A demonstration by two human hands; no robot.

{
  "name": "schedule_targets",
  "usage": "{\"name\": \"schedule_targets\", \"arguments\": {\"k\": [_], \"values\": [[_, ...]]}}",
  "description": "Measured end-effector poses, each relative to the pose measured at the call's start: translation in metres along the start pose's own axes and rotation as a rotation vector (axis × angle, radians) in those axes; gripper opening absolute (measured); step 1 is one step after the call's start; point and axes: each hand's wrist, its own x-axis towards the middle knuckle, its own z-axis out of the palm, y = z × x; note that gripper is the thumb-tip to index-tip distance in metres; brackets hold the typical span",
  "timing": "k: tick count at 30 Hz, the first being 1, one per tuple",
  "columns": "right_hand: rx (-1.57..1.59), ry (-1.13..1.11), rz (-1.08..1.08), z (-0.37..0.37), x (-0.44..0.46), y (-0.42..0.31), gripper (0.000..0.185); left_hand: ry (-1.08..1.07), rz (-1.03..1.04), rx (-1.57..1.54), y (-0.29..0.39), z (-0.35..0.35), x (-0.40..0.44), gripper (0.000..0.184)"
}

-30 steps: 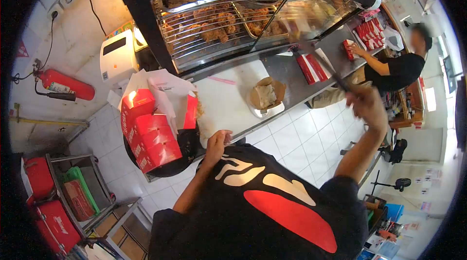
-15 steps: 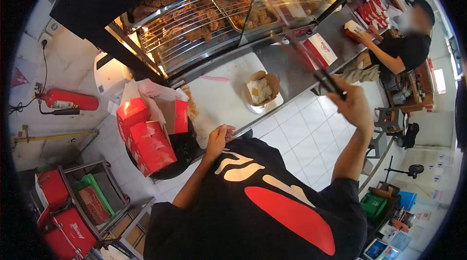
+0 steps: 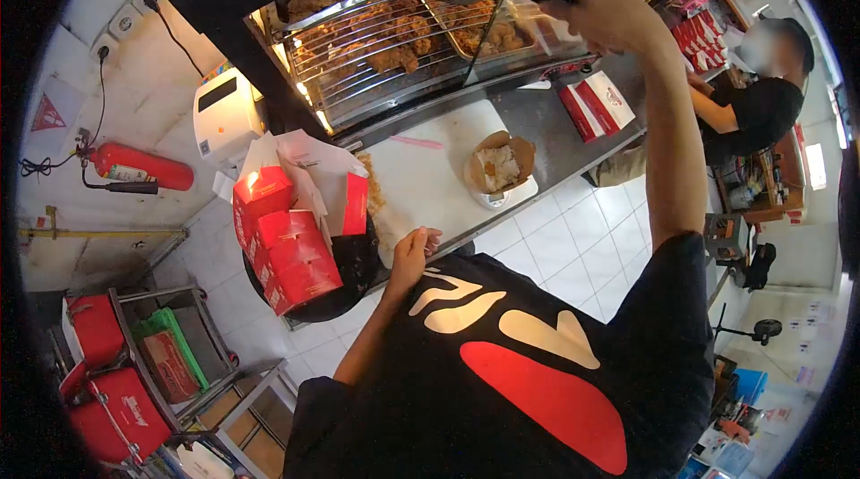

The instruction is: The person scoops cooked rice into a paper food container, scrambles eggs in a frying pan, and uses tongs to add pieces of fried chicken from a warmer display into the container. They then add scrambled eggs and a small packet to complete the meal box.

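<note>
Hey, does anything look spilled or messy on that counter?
Yes: what look like golden crumbs lie scattered along the left end of the white board, beside the red boxes, loose and uncontained.

White wall (image 3: 125, 125) on the left, kinda grubby down low, with a red fire extinguisher (image 3: 143, 166) just above a yellow pipe (image 3: 107, 233) and some sockets (image 3: 124, 23) higher up. The floor (image 3: 573, 255) is white tile. Metal rack (image 3: 192, 333) nearby, wooden shelves (image 3: 795, 179) off right, plus a bright patch (image 3: 815, 166), can't tell if window or lamp.
</note>
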Motion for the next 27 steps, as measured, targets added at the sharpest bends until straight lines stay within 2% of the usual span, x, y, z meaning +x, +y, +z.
{"name": "schedule_targets", "arguments": {"k": [1, 4, 5, 8, 15, 18, 21, 24, 27], "values": [[0.019, -0.046, 0.047, -0.004, 0.007, -0.006, 0.029, -0.002, 0.007, 0.009, 0.003, 0.000, -0.001, 0.042], [0.056, 0.011, 0.003, -0.002, 0.024, 0.007, 0.030, -0.004, 0.012, 0.001, 0.001, -0.002, -0.002, 0.042], [-0.059, -0.031, -0.066, -0.009, 0.029, 0.011, 0.030, -0.002, 0.013, -0.009, 0.000, -0.003, -0.001, 0.041], [0.023, 0.015, -0.034, -0.019, 0.012, 0.009, 0.030, 0.010, 0.001, -0.023, -0.001, -0.003, -0.001, 0.041], [0.111, -0.043, 0.012, -0.025, -0.001, 0.015, 0.026, -0.047, -0.009, -0.022, 0.005, 0.001, 0.002, 0.039], [-0.002, -0.013, 0.114, -0.024, -0.004, -0.006, 0.025, -0.071, -0.013, -0.028, -0.002, 0.001, 0.005, 0.039], [-0.193, -0.114, 0.088, -0.033, 0.014, -0.012, 0.027, -0.099, -0.014, 0.003, -0.007, 0.004, 0.007, 0.039], [-0.098, -0.176, 0.105, -0.047, 0.011, -0.024, 0.032, -0.089, -0.012, 0.016, -0.007, 0.005, 0.008, 0.038], [-0.233, -0.001, -0.020, -0.044, 0.007, -0.009, 0.032, -0.058, -0.010, -0.009, -0.002, 0.007, 0.005, 0.038]]}}
